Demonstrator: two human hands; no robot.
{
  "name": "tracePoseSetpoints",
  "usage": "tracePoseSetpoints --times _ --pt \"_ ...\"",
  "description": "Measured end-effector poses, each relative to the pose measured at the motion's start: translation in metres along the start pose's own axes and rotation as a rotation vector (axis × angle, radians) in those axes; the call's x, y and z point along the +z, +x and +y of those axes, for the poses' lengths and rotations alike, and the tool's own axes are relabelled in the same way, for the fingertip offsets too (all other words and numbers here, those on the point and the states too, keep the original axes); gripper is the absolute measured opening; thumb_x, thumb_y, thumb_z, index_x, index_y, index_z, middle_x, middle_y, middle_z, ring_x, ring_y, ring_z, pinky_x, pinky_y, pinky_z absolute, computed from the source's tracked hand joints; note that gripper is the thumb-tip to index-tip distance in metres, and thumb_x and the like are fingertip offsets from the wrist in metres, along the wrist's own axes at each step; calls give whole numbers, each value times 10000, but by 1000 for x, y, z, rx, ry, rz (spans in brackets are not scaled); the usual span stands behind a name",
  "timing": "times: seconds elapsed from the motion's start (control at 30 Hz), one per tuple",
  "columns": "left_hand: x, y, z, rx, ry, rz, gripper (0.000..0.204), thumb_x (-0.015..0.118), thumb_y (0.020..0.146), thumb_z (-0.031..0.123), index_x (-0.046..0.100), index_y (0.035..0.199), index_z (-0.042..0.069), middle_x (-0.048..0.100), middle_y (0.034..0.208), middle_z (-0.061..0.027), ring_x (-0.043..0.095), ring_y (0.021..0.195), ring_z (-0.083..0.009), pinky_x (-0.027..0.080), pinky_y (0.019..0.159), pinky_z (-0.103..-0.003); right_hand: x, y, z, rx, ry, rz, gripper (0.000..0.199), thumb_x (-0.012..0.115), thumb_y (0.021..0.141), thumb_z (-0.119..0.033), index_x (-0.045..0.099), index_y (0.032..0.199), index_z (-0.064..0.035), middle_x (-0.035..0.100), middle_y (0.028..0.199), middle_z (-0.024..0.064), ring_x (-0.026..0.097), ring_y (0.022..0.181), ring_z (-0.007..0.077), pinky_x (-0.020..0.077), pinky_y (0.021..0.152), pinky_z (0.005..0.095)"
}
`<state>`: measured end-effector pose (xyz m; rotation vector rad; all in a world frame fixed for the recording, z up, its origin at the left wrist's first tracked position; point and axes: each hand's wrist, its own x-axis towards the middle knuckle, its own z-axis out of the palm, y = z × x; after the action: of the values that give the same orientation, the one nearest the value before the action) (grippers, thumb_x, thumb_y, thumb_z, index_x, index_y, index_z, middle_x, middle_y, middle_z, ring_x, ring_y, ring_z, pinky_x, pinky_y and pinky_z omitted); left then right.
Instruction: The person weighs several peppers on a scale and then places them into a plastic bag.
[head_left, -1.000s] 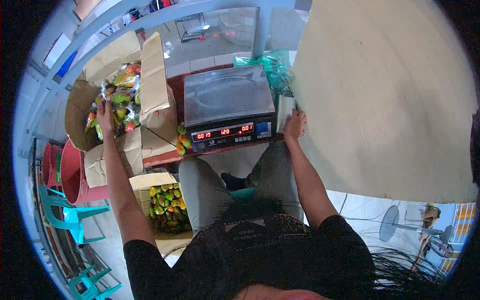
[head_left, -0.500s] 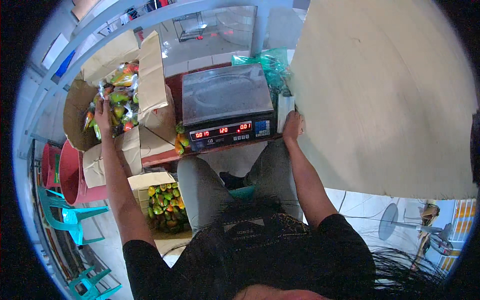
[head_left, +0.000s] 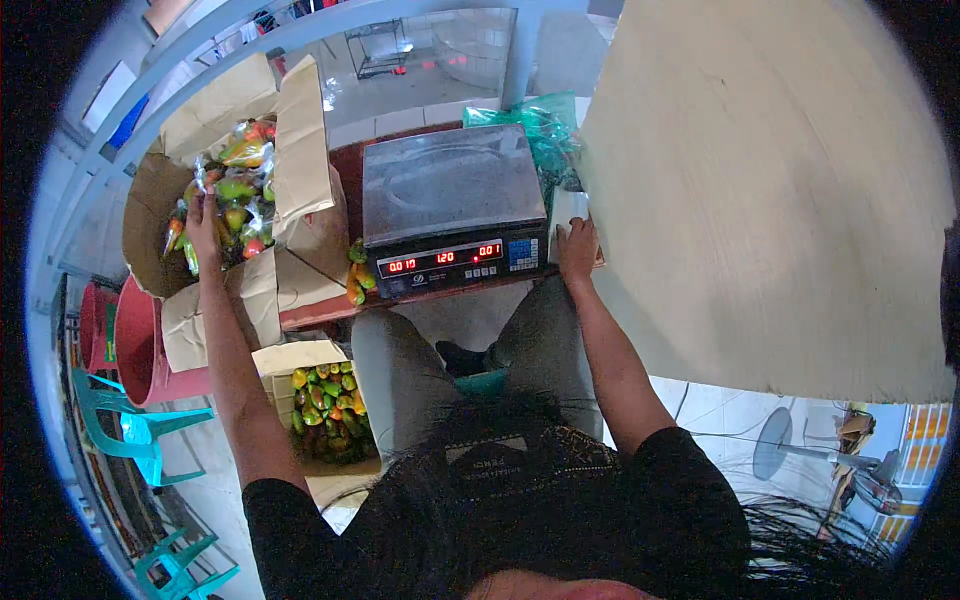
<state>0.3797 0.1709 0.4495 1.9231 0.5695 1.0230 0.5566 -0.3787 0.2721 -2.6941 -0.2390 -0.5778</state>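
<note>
The person sits at a low, dark red worktop (head_left: 330, 305) with a weighing scale (head_left: 450, 210) in the middle. The flat metal pan on top of the scale has nothing on it, so I think nothing is being weighed right now. The left hand (head_left: 203, 222) is stretched far out into a big brown cardboard box (head_left: 290, 170) that is full of clear bags of peppers (head_left: 238, 190). The peppers are green, orange and red, and the bags look shiny and crinkly. The fingers of this hand lie on the bags, but I cannot tell if they are closed on one or just touching. The right hand (head_left: 577, 250) rests on a small white thing (head_left: 568, 212) just beside the right edge of the scale; its fingers lie flat on it and look loose, not squeezing. Behind that is a bunch of thin green plastic bags (head_left: 535, 125). A few loose peppers (head_left: 358, 272) lie on the worktop between the box and the scale. Down by the person's left knee, a smaller box (head_left: 325, 405) on the floor holds many more loose peppers, so a lot looks left to bag. The big box is already piled high with bags, so much looks done. The cardboard is soft and bent, and the scale is hard and square.
</note>
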Motion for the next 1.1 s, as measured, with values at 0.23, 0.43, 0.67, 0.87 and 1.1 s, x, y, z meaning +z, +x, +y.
tracePoseSetpoints --times 0.23,0.43,0.67,0.87,1.1 --pt "8 1 -2 23 -75 -19 399 529 831 321 533 978 -50 562 932 -91 498 857 -162 368 798 -256 3 -3 7 -101 -23 -15 425 644 674 -219 459 990 -4 450 992 169 406 988 333 340 810 438" --pt "-3 3 -11 59 12 29 279 523 838 231 542 945 -26 568 877 -67 498 798 -127 388 731 -250 21 -3 14 -116 -177 -111 281 566 726 -211 477 923 -33 453 943 147 413 971 309 354 788 411" --pt "1 17 -29 219 91 299 185 513 821 162 564 859 -12 570 784 -52 489 710 -119 397 669 -258 56 4 59 -97 -239 63 105 435 768 -125 506 786 -49 504 831 114 466 896 249 370 784 386" --pt "-14 0 -26 118 83 255 208 510 821 188 569 913 11 599 793 -85 545 691 -176 423 641 -285 13 1 15 -74 -173 -115 110 507 712 -88 494 789 -11 473 856 167 452 882 316 377 732 415" --pt "7 -20 35 -29 653 341 267 471 826 261 565 980 65 588 859 -175 535 827 -383 415 752 -405 9 -2 14 -195 -183 24 96 475 739 -96 497 794 -21 493 802 145 465 823 318 384 707 391"
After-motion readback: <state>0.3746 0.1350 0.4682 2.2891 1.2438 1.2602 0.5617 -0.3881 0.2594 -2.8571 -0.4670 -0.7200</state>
